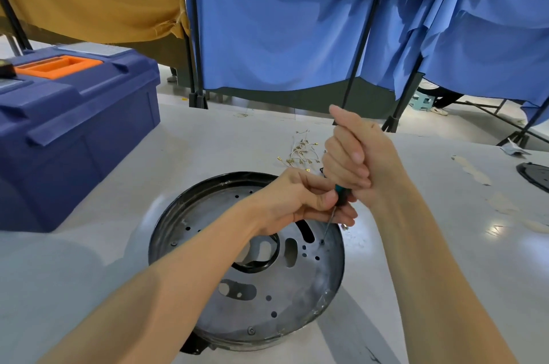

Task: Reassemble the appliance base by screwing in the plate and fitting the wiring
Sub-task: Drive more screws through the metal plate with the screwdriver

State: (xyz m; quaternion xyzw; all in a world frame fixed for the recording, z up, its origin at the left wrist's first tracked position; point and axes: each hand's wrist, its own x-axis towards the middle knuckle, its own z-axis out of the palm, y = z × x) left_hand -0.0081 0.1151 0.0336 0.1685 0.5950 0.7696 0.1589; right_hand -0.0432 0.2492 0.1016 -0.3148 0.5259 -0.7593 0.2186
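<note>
The round appliance base (162,224) lies on the tabletop (89,274). The right hand (353,152) grips the screwdriver (341,195) handle with curled fingers; the left hand (306,200) pinches its lower end, tip at a hole in the plate (297,313). The blue toolbox (74,140) is closed.

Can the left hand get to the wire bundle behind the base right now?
Probably yes, once freed: the left hand pinches the screwdriver, but the wire bundle lies just beyond it on the table with nothing between.

Pale table (89,259) – toolbox (74,126), base (267,304), wiring (300,152)
</note>
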